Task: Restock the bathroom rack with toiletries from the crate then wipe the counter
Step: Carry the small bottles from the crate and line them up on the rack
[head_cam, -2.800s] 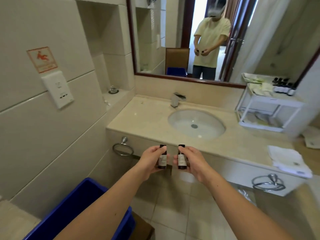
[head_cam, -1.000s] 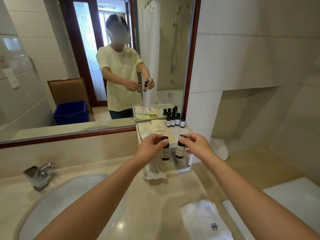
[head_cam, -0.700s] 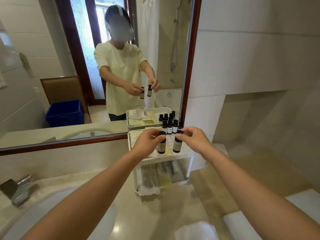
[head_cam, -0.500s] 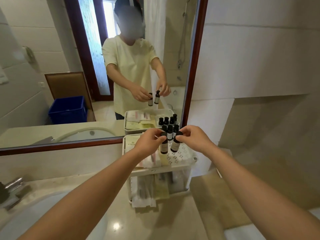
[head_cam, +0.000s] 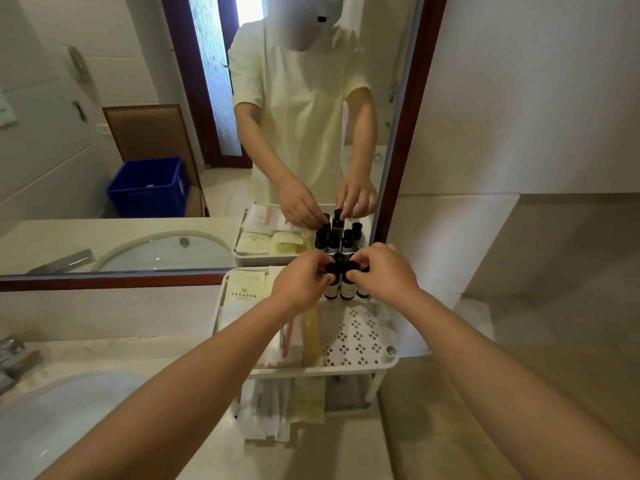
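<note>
A white two-tier rack (head_cam: 360, 367) stands on the beige counter (head_cam: 346, 452) against the mirror. My left hand (head_cam: 299, 284) pinches the black cap of a small dark bottle (head_cam: 331, 289). My right hand (head_cam: 386, 273) pinches the cap of a second small dark bottle (head_cam: 348, 289). Both bottles stand upright at the back of the rack's top shelf, beside several other dark bottles, mostly hidden by my hands. Sachets and a pale card packet (head_cam: 244, 289) lie on the shelf's left side.
The sink basin (head_cam: 62, 417) and tap (head_cam: 14, 358) are at the lower left. More packets (head_cam: 277, 407) fill the rack's lower shelf. The mirror (head_cam: 173, 133) reflects the blue crate (head_cam: 149, 187) on the floor behind me.
I carried the two bottles from in front of the sink across to the rack. In the last half second both hands moved forward and down, setting the bottles at the shelf's back.
</note>
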Demonstrator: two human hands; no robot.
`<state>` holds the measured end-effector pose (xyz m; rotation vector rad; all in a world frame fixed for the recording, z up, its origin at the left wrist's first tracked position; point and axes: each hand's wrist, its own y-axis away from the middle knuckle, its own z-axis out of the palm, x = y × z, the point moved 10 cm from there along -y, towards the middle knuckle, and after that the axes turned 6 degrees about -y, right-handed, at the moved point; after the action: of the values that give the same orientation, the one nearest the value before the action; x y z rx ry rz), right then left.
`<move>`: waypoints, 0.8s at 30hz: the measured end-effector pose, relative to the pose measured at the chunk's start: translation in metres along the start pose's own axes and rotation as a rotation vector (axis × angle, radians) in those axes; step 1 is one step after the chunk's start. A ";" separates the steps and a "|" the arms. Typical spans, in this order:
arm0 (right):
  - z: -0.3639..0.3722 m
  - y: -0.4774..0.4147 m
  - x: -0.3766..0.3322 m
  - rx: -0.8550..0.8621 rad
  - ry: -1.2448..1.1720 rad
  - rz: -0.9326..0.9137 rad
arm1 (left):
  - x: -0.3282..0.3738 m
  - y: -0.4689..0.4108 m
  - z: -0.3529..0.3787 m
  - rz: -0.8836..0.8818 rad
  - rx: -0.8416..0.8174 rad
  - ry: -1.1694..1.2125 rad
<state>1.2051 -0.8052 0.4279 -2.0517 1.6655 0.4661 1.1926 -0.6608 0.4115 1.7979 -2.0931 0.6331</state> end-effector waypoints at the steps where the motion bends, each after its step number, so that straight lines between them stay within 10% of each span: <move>1: 0.001 -0.003 0.004 0.000 0.003 0.005 | -0.001 -0.002 0.002 -0.005 0.005 -0.008; 24: 0.004 -0.015 0.021 0.001 -0.153 0.003 | -0.011 0.000 0.008 -0.107 0.099 0.075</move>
<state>1.2238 -0.8176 0.4159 -1.9605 1.5785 0.6067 1.1949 -0.6554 0.3990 1.8946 -1.9337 0.7748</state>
